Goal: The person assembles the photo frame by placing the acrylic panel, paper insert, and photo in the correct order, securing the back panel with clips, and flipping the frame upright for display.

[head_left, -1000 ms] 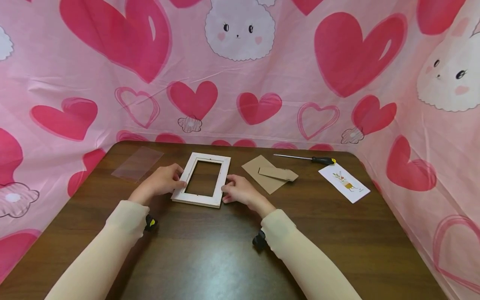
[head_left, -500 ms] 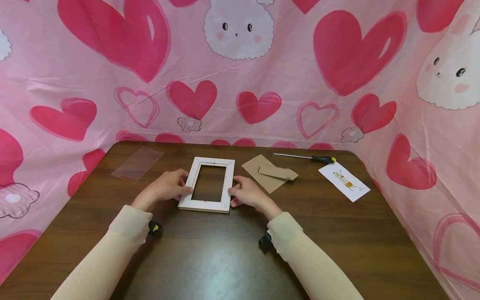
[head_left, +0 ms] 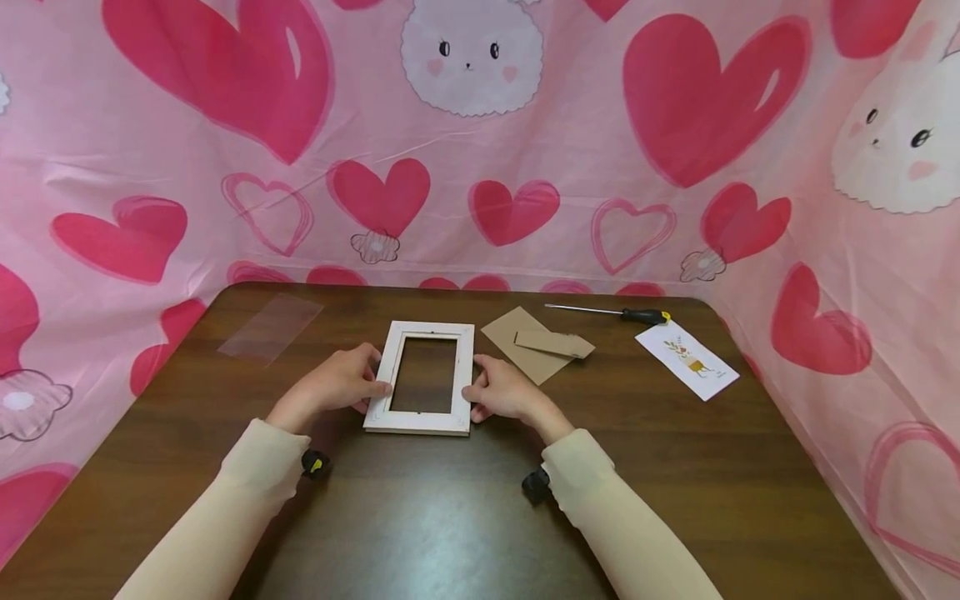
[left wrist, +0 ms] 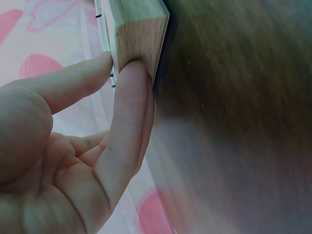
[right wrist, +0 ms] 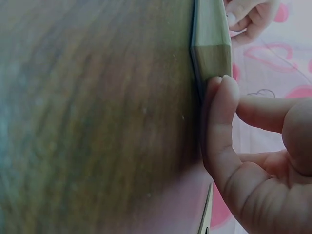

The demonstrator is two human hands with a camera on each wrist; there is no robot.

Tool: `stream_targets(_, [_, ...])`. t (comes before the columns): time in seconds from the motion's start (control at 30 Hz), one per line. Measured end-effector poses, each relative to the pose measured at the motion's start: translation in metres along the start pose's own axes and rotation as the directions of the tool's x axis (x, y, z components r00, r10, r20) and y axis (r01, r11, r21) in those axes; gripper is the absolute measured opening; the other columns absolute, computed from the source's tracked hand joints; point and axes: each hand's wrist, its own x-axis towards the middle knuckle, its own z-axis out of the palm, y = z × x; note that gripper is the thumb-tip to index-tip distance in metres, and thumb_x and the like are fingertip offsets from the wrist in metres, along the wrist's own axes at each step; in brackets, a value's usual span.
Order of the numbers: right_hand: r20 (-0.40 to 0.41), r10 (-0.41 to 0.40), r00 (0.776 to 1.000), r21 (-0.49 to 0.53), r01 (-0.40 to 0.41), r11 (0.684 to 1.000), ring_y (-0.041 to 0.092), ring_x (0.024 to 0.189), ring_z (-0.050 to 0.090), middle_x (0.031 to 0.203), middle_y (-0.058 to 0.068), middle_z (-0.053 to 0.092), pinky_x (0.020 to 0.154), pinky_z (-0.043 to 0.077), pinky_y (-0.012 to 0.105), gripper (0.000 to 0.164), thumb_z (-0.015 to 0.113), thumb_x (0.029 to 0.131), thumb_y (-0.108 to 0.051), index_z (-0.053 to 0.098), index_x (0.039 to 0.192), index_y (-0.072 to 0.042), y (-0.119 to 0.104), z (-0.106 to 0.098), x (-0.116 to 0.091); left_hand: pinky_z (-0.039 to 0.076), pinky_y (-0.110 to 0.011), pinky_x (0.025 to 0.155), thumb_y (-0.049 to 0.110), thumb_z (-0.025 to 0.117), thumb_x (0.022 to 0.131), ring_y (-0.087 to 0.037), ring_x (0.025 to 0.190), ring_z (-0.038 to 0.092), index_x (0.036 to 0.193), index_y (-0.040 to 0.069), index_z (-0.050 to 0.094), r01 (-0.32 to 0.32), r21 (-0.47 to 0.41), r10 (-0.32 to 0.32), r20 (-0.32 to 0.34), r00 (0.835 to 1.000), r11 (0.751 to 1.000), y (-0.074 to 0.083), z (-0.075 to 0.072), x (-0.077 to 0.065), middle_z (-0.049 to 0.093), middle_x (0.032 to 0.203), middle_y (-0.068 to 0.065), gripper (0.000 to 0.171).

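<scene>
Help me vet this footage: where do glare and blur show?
Head view: pale glare on the near tabletop, white frame fairly crisp; left wrist: tabletop smeared, left hand clearer; right wrist: tabletop blurred, pale sheen toward the bottom.

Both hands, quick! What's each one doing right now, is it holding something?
Left hand: holding the white frame by its left side.
Right hand: holding the same frame by its right side.

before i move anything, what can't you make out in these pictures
Small print on the card, head view: too small to read.
Middle of the board, head view: covered by the strip.
Underside of the frame, head view: hidden by its top face.
Part of the frame's near edge, both wrist views: cut off at the top.
</scene>
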Motion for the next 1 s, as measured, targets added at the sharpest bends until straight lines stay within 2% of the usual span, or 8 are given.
stream_targets(0.4, [0.045,0.036,0.998,-0.017,-0.035,0.999,0.014,0.064,0.069,0.090,0.013,0.066,0.069,0.063,0.032,0.084,0.070,0.102,-0.005,0.017,0.165,0.007,0.005,-0.011,-0.009,0.063,-0.036,0.071,0.016,0.082,0.094,-0.021,0.071,0.070,0.129,-0.003,0.052,0.003,-0.037,-0.002,0.026,1.000,0.999,0.009,0.010,-0.004,0.064,0.097,-0.016,0.050])
stream_targets(0.7, [0.092,0.032,0.995,0.024,-0.034,0.999,0.016,0.064,0.070,0.088,0.015,0.065,0.068,0.063,0.033,0.090,0.070,0.100,0.001,0.009,0.166,0.008,0.008,-0.018,-0.017,0.062,-0.035,0.070,0.017,0.083,0.094,-0.020,0.069,0.070,0.128,-0.001,0.052,-0.006,-0.028,0.007,0.029,1.000,1.000,0.013,0.018,-0.005,0.063,0.096,-0.015,0.050])
stream_targets(1.0, [0.129,0.054,0.990,0.054,-0.061,0.997,0.017,0.064,0.070,0.088,0.016,0.065,0.068,0.063,0.035,0.092,0.071,0.099,0.002,0.008,0.167,0.005,0.012,-0.023,-0.023,0.062,-0.036,0.067,0.014,0.084,0.093,-0.019,0.065,0.070,0.123,-0.002,0.052,-0.024,-0.038,0.025,0.029,0.999,0.999,0.017,0.026,-0.008,0.064,0.093,-0.015,0.046])
